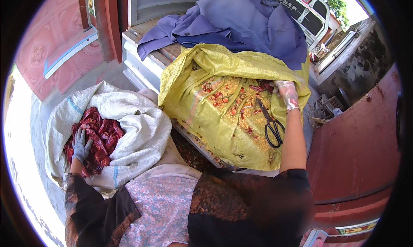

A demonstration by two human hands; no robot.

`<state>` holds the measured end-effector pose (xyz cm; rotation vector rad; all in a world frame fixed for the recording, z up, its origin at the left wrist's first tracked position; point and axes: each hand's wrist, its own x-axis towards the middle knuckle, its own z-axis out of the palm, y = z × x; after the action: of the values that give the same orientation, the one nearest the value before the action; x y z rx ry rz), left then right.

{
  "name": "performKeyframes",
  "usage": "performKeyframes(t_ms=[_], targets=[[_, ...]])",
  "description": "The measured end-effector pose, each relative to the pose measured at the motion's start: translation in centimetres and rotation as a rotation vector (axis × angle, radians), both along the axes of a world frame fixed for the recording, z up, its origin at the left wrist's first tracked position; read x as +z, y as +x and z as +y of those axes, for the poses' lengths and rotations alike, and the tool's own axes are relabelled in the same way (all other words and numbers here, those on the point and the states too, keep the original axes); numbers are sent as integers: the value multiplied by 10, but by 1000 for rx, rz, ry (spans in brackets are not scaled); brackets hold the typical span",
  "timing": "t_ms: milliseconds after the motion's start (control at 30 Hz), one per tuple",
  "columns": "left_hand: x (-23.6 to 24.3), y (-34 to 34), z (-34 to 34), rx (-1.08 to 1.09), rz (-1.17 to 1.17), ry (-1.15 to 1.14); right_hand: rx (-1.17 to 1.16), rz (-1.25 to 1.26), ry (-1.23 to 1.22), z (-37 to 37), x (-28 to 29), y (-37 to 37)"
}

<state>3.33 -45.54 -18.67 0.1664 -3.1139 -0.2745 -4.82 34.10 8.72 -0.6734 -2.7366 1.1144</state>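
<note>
My left hand (80, 146), in a grey glove, lies with fingers spread on a heap of glossy dried red chilies (104, 133). They fill the mouth of a white woven sack (137, 122) on the left. My right hand (287, 95), in a patterned glove, is at the right side of a yellow woven sack (193, 113). Its fingers are curled at a few dark red chilies (263, 86). Pale seeds and red chili pieces (223, 94) are scattered over the yellow sack. Black-handled scissors (273, 133) lie there below my right hand, blades pointing away.
A blue-purple cloth garment (241, 21) is heaped behind the yellow sack on a metal vehicle bed (144, 62). At the left stands a pink tiled wall (56, 45). A red metal panel (348, 148) is on the right, with grey blocks (329, 107) beside it.
</note>
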Motion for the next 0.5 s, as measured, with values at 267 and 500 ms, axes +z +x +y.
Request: performKeyframes(t_ms=[267,500], targets=[[174,-20,109,-238,-189,230,-138,231,1072,48,-43,-8],[253,-79,366,-842,528,380,95,-62,1258,54,23,-37]])
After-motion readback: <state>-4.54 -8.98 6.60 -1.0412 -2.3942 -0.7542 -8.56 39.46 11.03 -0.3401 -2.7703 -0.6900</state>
